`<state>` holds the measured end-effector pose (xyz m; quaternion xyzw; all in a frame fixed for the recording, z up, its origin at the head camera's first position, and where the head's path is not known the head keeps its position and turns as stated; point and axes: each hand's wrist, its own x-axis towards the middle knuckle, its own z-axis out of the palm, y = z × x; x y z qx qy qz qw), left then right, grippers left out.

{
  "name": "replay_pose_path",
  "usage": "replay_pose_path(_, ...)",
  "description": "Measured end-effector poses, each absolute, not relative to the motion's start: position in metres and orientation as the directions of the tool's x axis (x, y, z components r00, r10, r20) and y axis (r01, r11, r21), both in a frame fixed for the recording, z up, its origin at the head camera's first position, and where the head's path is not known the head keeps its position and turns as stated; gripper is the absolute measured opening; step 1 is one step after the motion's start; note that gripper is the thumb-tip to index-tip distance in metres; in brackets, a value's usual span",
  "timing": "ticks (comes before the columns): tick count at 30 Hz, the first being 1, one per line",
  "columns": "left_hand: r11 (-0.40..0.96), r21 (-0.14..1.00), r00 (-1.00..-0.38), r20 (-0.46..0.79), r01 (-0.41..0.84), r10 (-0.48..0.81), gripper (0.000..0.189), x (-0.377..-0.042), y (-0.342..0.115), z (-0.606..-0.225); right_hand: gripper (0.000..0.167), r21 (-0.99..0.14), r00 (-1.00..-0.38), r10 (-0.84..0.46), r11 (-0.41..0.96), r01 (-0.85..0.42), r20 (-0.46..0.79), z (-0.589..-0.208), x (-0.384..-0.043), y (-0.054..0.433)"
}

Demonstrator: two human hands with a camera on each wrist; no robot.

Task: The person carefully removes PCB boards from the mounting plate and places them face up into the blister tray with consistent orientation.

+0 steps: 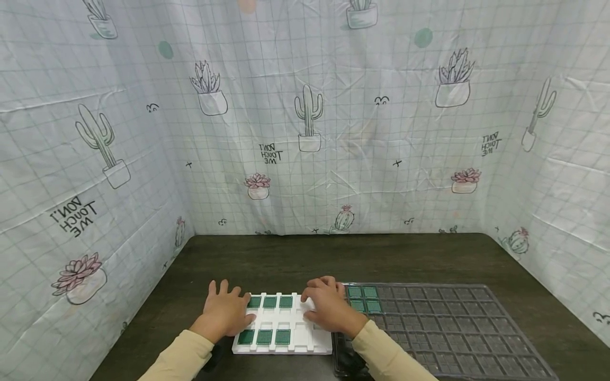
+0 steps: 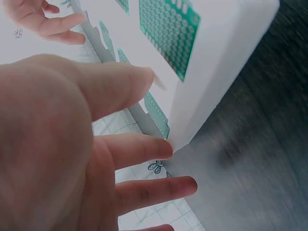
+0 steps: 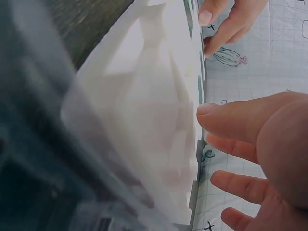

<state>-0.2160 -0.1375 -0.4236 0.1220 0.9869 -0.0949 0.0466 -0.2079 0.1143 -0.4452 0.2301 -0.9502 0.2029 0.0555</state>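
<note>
A white foam tray (image 1: 274, 317) lies near the table's front, with three green square chips (image 1: 283, 337) in its near row and three in its far row. Beside its left edge is my left hand (image 1: 225, 312), fingers spread, the index tip and thumb at the tray's side. My right hand (image 1: 330, 307) hovers over the tray's right end, fingers loosely bent; nothing shows between thumb and fingers (image 3: 236, 185) in the right wrist view. To the right lies a clear dark grid tray (image 1: 429, 284), with several green chips (image 1: 371, 292) in its far left corner pockets.
The dark wooden table (image 1: 267, 259) is enclosed by a patterned curtain (image 1: 376, 185) at the back and sides. The grid tray's left edge lies against the white tray's right side. A dark object (image 1: 350, 360) sits under my right forearm, its kind unclear.
</note>
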Motion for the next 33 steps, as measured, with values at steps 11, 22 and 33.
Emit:
replay_pose_path(11, 0.954, -0.178, -0.968, -0.116, 0.24, 0.222, 0.058, -0.214, -0.135, -0.421, 0.017, -0.314, -0.887, -0.418, 0.831, -0.46, 0.195, -0.443, -0.211, 0.099)
replay_pose_path(22, 0.954, -0.18, -0.969, -0.106, 0.239, 0.223, 0.058, -0.215, -0.134, -0.422, 0.018, -0.33, -0.894, -0.408, 0.831, -0.448, 0.186, -0.443, -0.214, 0.093)
replay_pose_path(33, 0.954, -0.187, -0.969, -0.112, 0.237, 0.219, 0.058, -0.217, -0.135, -0.423, 0.016, -0.331, -0.889, -0.421, 0.825, -0.458, 0.179, -0.442, -0.216, 0.085)
